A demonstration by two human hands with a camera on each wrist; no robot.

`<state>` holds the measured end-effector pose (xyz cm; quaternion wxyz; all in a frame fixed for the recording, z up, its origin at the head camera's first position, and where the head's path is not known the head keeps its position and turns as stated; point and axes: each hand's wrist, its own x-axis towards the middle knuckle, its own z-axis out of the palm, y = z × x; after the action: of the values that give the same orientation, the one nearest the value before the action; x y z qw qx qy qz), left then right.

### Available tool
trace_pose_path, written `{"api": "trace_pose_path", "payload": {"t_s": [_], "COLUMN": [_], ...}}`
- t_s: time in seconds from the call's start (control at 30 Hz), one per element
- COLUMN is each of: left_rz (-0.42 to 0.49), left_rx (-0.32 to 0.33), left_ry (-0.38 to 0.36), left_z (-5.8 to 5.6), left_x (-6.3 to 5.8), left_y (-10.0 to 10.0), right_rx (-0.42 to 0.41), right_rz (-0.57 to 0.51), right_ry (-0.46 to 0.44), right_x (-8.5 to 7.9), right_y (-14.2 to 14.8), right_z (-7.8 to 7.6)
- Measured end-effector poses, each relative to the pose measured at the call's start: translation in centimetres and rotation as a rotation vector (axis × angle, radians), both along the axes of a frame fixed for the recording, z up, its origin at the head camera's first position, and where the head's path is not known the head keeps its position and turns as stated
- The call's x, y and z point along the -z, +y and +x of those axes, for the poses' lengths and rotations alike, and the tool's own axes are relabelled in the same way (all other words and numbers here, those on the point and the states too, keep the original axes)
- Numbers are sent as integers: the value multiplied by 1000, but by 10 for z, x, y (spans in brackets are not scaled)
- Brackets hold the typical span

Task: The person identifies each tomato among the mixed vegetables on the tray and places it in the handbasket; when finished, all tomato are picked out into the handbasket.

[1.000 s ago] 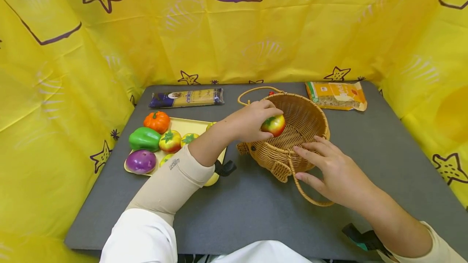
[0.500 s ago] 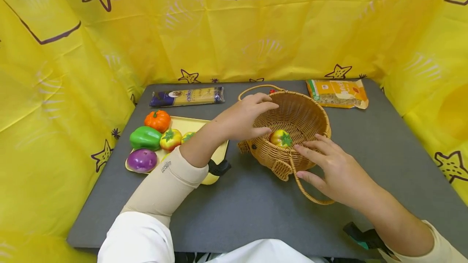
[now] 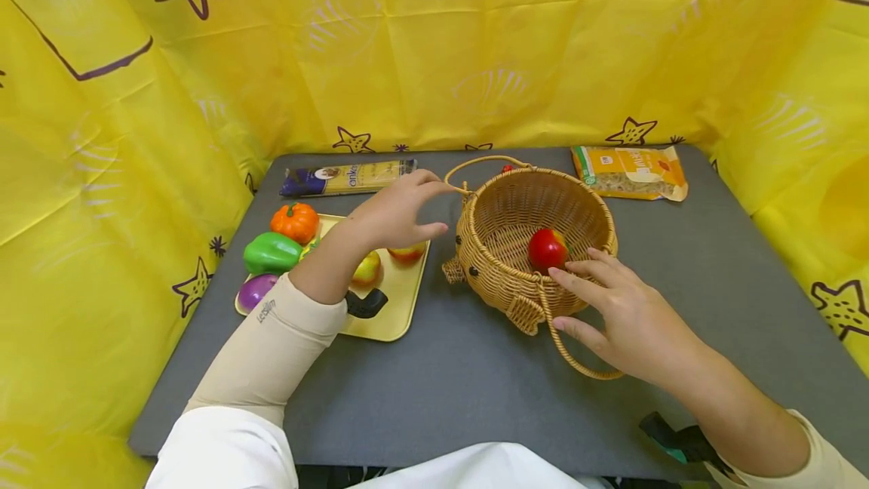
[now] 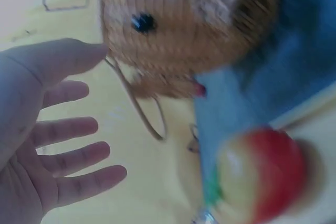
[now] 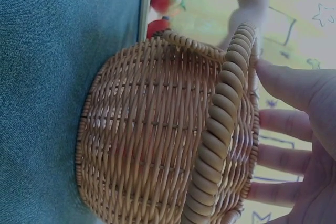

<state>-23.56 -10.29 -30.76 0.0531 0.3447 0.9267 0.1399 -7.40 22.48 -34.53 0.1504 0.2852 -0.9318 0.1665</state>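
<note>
A round wicker basket (image 3: 498,255) with a pig's snout and dark eyes stands on the table. Inside it lies a round red toy fruit (image 3: 547,250) with some yellow. My left hand (image 3: 400,210) is in the air between the basket and the yellow tray (image 3: 390,327), fingers spread and holding nothing; the left wrist view shows its straight fingers (image 4: 81,158). My right hand (image 3: 618,312) rests its straight fingertips at the basket's near right rim, beside the hanging rope-like handle (image 5: 220,108). On the tray are red-and-yellow toy fruits (image 3: 407,253), partly behind my left arm.
Also at the tray are an orange toy pumpkin (image 3: 295,222), a green toy pepper (image 3: 271,253) and a purple toy eggplant (image 3: 256,293). A pasta packet (image 3: 346,178) lies at the back left, an orange packet (image 3: 631,172) at the back right.
My left hand let go of the toy fruit inside the basket and moved left, back toward the tray. The fruit rolled over and now shows its red side. My right hand stayed at the rim.
</note>
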Motion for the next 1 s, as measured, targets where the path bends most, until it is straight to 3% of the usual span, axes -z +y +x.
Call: {"api": "trace_pose_path", "payload": {"t_s": [0.33,0.53,1.0], "left_rz": [-170,-189,-210], "left_rx": [-89,-98,-67], "left_ry": [-93,-137,-147], "left_z": [-15,-18,-10], "left_x": [28,42,50], "left_y": [-23,-29,-34], "right_rx": [-3,-1,-4], "right_rz": [-1,-1,-2], "right_ry": [19,12,17], "right_x": [1,1,0], "right_y": [1,1,0], "right_z": [-1,-1,0]}}
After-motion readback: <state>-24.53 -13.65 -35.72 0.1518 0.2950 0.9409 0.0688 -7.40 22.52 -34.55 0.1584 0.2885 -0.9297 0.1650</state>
